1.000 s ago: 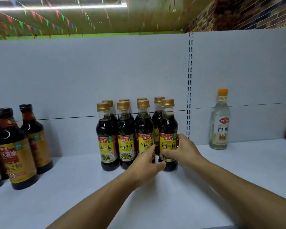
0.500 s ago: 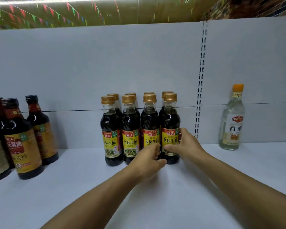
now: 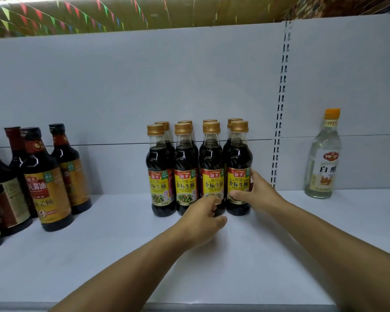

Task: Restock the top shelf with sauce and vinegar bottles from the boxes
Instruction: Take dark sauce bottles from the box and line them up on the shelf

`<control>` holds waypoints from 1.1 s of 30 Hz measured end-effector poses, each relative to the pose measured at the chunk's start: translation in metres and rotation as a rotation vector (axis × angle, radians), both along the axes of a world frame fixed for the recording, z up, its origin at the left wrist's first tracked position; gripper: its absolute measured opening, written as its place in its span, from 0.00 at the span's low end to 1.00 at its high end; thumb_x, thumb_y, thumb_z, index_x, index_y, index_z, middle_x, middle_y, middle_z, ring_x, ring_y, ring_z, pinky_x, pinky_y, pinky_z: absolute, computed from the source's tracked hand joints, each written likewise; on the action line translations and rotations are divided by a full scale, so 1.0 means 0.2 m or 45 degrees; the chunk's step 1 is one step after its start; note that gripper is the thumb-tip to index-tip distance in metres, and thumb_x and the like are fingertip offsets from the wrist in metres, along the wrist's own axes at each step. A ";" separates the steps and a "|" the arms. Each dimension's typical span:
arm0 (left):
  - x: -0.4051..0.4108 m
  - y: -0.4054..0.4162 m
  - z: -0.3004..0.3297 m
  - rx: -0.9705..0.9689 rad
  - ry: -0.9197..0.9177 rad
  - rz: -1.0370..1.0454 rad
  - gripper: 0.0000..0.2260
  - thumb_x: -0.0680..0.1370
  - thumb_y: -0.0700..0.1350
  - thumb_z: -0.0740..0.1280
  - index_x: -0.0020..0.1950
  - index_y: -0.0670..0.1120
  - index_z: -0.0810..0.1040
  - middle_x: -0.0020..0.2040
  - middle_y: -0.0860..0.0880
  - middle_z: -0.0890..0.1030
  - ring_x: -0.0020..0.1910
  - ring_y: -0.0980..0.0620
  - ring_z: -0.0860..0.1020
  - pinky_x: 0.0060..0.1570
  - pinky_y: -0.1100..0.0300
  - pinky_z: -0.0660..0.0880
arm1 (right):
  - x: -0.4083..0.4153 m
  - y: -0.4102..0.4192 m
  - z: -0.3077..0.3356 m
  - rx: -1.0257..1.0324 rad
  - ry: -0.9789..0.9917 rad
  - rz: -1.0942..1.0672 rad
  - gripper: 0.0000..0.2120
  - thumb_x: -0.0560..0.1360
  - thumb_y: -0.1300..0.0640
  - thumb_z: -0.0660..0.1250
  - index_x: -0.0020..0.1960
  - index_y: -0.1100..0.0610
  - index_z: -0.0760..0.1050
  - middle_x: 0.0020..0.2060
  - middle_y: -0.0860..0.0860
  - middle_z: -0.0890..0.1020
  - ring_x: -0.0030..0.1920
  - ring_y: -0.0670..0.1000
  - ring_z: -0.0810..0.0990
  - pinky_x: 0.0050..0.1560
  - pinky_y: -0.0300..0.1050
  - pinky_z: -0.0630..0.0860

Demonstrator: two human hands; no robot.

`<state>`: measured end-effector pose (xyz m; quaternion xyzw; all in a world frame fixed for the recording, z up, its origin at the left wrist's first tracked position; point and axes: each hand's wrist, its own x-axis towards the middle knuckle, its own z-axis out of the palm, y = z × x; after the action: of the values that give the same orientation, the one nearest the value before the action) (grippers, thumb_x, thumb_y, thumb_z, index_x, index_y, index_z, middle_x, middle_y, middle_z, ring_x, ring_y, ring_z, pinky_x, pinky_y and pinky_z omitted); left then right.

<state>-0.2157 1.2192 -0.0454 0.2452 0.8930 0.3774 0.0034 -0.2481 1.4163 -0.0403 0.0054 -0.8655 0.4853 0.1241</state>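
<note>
Several dark soy sauce bottles with gold caps and yellow-red labels stand in two rows at the middle of the white top shelf [image 3: 212, 278]. My right hand [image 3: 260, 194] wraps the lower part of the front right soy sauce bottle [image 3: 238, 158]. My left hand [image 3: 204, 218] has its fingertips against the base of the neighbouring front bottle [image 3: 211, 158]. Two more front bottles [image 3: 161, 167] stand to their left. A clear white vinegar bottle [image 3: 323, 167] with an orange cap stands alone at the right.
Larger dark sauce bottles with black caps [image 3: 44, 181] stand grouped at the shelf's left. A slotted upright [image 3: 279, 104] divides the grey back panel. Bare shelf lies between the groups and in front. Coloured bunting hangs from the ceiling above.
The two hands have stayed on the front right bottles, nudging them into line with the row. The view has shifted, so everything sits further right in the frame.
</note>
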 end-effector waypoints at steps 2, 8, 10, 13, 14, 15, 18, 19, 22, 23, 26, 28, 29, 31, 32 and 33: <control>0.02 -0.04 0.00 -0.013 0.006 0.015 0.24 0.80 0.48 0.65 0.75 0.49 0.65 0.68 0.49 0.72 0.65 0.52 0.73 0.62 0.58 0.73 | 0.02 -0.01 0.00 0.019 -0.021 -0.027 0.29 0.70 0.52 0.77 0.64 0.48 0.65 0.52 0.44 0.80 0.48 0.41 0.79 0.44 0.39 0.73; 0.09 -0.15 0.02 0.018 0.008 0.039 0.23 0.80 0.48 0.66 0.74 0.50 0.67 0.67 0.49 0.74 0.63 0.52 0.74 0.63 0.54 0.73 | 0.11 -0.09 0.00 0.303 0.004 -0.204 0.27 0.70 0.48 0.75 0.61 0.50 0.63 0.52 0.48 0.80 0.51 0.51 0.80 0.53 0.53 0.78; 0.14 -0.18 0.02 0.024 -0.004 0.026 0.23 0.80 0.48 0.66 0.75 0.50 0.66 0.68 0.49 0.73 0.64 0.52 0.73 0.62 0.56 0.73 | 0.17 -0.13 0.02 0.379 0.036 -0.256 0.28 0.69 0.46 0.74 0.62 0.49 0.63 0.52 0.49 0.80 0.51 0.52 0.80 0.52 0.56 0.79; 0.22 -0.23 0.03 0.047 -0.017 -0.001 0.24 0.80 0.47 0.66 0.75 0.48 0.65 0.69 0.48 0.73 0.65 0.51 0.73 0.61 0.58 0.72 | 0.27 -0.21 0.04 0.443 0.080 -0.300 0.30 0.68 0.44 0.73 0.63 0.48 0.63 0.54 0.50 0.79 0.51 0.53 0.80 0.52 0.57 0.79; 0.25 -0.25 0.03 0.052 -0.012 -0.007 0.23 0.80 0.47 0.66 0.74 0.48 0.66 0.69 0.48 0.73 0.65 0.51 0.74 0.62 0.57 0.72 | 0.30 -0.24 0.05 0.460 0.091 -0.313 0.31 0.68 0.42 0.72 0.64 0.48 0.62 0.55 0.50 0.79 0.52 0.53 0.80 0.52 0.57 0.79; 0.28 -0.27 0.03 0.052 -0.006 -0.013 0.23 0.79 0.47 0.66 0.74 0.48 0.67 0.68 0.48 0.74 0.64 0.51 0.74 0.62 0.56 0.73 | 0.35 -0.27 0.05 0.467 0.107 -0.319 0.31 0.67 0.41 0.71 0.65 0.47 0.62 0.55 0.50 0.78 0.52 0.53 0.80 0.52 0.57 0.79; 0.37 -0.35 0.03 0.053 -0.003 -0.024 0.23 0.79 0.48 0.66 0.74 0.49 0.67 0.67 0.49 0.74 0.63 0.52 0.74 0.61 0.57 0.73 | 0.48 -0.38 0.07 0.468 0.150 -0.309 0.27 0.69 0.39 0.68 0.63 0.47 0.64 0.55 0.49 0.79 0.53 0.53 0.80 0.52 0.57 0.79; 0.40 -0.37 0.03 0.057 -0.005 -0.030 0.23 0.80 0.48 0.66 0.74 0.49 0.66 0.67 0.49 0.74 0.63 0.52 0.74 0.60 0.58 0.73 | 0.53 -0.42 0.07 0.475 0.161 -0.302 0.25 0.70 0.39 0.67 0.62 0.47 0.65 0.55 0.49 0.79 0.52 0.53 0.79 0.51 0.56 0.79; 0.51 -0.47 0.02 0.061 0.003 -0.040 0.23 0.80 0.48 0.65 0.74 0.49 0.67 0.67 0.49 0.75 0.62 0.53 0.75 0.58 0.61 0.72 | 0.70 -0.55 0.08 0.468 0.171 -0.260 0.20 0.73 0.41 0.64 0.61 0.48 0.67 0.55 0.48 0.78 0.53 0.51 0.78 0.52 0.57 0.78; 0.54 -0.50 0.02 0.063 0.007 -0.042 0.23 0.80 0.48 0.65 0.74 0.49 0.67 0.67 0.49 0.75 0.62 0.53 0.75 0.59 0.60 0.73 | 0.75 -0.60 0.08 0.473 0.181 -0.242 0.22 0.74 0.41 0.63 0.63 0.49 0.67 0.57 0.48 0.77 0.56 0.52 0.77 0.54 0.57 0.78; 0.65 -0.60 -0.01 0.065 0.016 -0.060 0.22 0.80 0.49 0.65 0.73 0.49 0.68 0.66 0.49 0.76 0.62 0.53 0.75 0.61 0.57 0.73 | 0.94 -0.76 0.08 0.519 0.227 -0.196 0.28 0.77 0.42 0.62 0.74 0.51 0.62 0.69 0.49 0.70 0.68 0.52 0.70 0.65 0.56 0.72; 0.72 -0.67 -0.04 0.066 0.029 -0.081 0.22 0.80 0.50 0.65 0.73 0.49 0.68 0.66 0.50 0.76 0.62 0.54 0.75 0.62 0.56 0.74 | 1.06 -0.87 0.06 0.566 0.230 -0.164 0.32 0.79 0.45 0.61 0.78 0.53 0.55 0.76 0.49 0.62 0.75 0.51 0.62 0.71 0.51 0.64; 0.75 -0.71 -0.06 0.073 0.043 -0.086 0.21 0.80 0.50 0.64 0.72 0.49 0.69 0.66 0.50 0.76 0.62 0.54 0.75 0.62 0.55 0.74 | 1.11 -0.91 0.05 0.595 0.238 -0.159 0.33 0.80 0.45 0.61 0.79 0.54 0.52 0.78 0.49 0.59 0.76 0.50 0.58 0.72 0.50 0.62; 0.81 -0.76 -0.09 0.108 0.091 -0.094 0.17 0.79 0.49 0.64 0.68 0.50 0.73 0.63 0.52 0.78 0.60 0.55 0.76 0.60 0.53 0.76 | 1.20 -0.99 0.02 0.621 0.262 -0.149 0.34 0.80 0.44 0.61 0.80 0.54 0.51 0.78 0.50 0.57 0.78 0.49 0.55 0.75 0.50 0.60; 0.85 -0.80 -0.11 0.131 0.099 -0.105 0.15 0.79 0.49 0.64 0.66 0.51 0.74 0.60 0.53 0.79 0.58 0.55 0.77 0.57 0.53 0.77 | 1.25 -1.04 -0.01 0.618 0.261 -0.138 0.34 0.80 0.44 0.60 0.80 0.54 0.51 0.78 0.50 0.57 0.78 0.49 0.55 0.75 0.50 0.59; 0.88 -0.82 -0.12 0.159 0.090 -0.112 0.13 0.79 0.48 0.64 0.63 0.51 0.76 0.57 0.54 0.80 0.56 0.55 0.78 0.53 0.54 0.77 | 1.28 -1.07 -0.02 0.607 0.264 -0.127 0.34 0.80 0.43 0.60 0.80 0.54 0.51 0.78 0.49 0.57 0.77 0.48 0.55 0.75 0.49 0.59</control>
<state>-0.0390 1.0544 -0.0690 0.2973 0.8556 0.4230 -0.0269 0.0081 1.2022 -0.0449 0.0415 -0.9373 0.2576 0.2310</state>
